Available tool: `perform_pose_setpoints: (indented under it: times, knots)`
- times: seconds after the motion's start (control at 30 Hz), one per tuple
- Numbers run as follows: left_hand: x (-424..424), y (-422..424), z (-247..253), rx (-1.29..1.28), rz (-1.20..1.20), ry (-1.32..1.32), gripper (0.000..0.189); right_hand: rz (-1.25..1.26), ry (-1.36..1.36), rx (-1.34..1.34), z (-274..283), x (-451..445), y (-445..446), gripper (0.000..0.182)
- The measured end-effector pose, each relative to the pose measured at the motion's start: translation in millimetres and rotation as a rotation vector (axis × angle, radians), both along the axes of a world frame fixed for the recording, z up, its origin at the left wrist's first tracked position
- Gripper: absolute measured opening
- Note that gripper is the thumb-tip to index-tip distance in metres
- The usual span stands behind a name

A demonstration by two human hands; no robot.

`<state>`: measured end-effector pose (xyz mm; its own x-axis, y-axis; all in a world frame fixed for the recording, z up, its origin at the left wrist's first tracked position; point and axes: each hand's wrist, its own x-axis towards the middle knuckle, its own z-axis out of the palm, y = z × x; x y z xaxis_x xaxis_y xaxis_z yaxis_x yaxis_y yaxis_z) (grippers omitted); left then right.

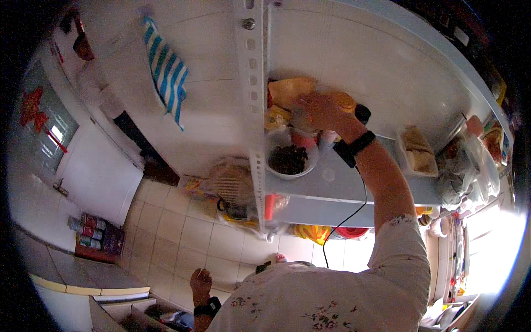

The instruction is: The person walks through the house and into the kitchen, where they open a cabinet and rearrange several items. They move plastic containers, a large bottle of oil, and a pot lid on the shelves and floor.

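Observation:
My right hand [321,110] reaches over the grey metal shelf [336,178], among packets and jars near the wall. It is blurred and its fingers are partly hidden, so any grip is unclear. A tan packet [292,91] is beside its fingers, with a yellowish packet [277,117] just below. Behind the hand are an orange-yellow lid [343,101] and a dark round lid [362,114]. Closer to me sits a translucent plastic tub [309,164] with dark dried pieces [288,159] inside. My left hand [201,280] hangs low by my side, fingers loosely curled, away from the shelf.
A perforated metal upright [252,124] bounds the shelf on the left. Further right are a clear box of brown contents [417,153] and plastic bags [468,170]. A black cable [350,216] runs from my right wrist. An open drawer [137,313] lies at lower left.

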<state>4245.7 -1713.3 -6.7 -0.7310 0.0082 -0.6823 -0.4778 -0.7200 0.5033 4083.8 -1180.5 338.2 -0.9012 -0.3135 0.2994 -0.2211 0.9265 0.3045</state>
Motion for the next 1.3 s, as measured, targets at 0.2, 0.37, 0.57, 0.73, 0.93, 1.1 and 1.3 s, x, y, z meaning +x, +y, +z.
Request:
perform_pose_setpoints:
  times: [0.2,0.37,0.57,0.73,0.93,1.1,1.3]
  knots:
    - [20.9,-22.9,-70.4,-0.213,-0.063,0.407,0.011,-0.052,-0.102,0.276,-4.8,-36.7,-4.9,0.034]
    - [21.5,-8.3,-3.1,-0.026,0.085,-0.01,0.011,-0.02,0.012,-0.023,31.6,0.1,-4.3,0.036]
    - [-5.0,-53.6,-73.7,-0.652,-0.183,0.498,0.017,0.027,0.264,-0.167,58.8,61.2,-27.2,0.05]
    - [-46.4,-3.1,61.1,-0.026,-0.396,0.256,0.027,0.279,0.428,-0.08,26.8,142.6,-85.1,0.049]
    - [-86.8,57.1,157.3,0.202,-0.912,0.411,0.05,0.692,0.359,-0.284,-24.2,168.7,-178.8,0.043]
    - [-78.6,76.4,205.0,0.432,-0.93,0.676,0.059,0.843,0.151,-0.151,-41.8,171.6,-259.8,0.031]
    - [-69.5,46.1,203.9,0.284,-0.594,0.849,0.06,0.339,-0.01,-0.999,-90.6,154.1,-286.2,0.039]
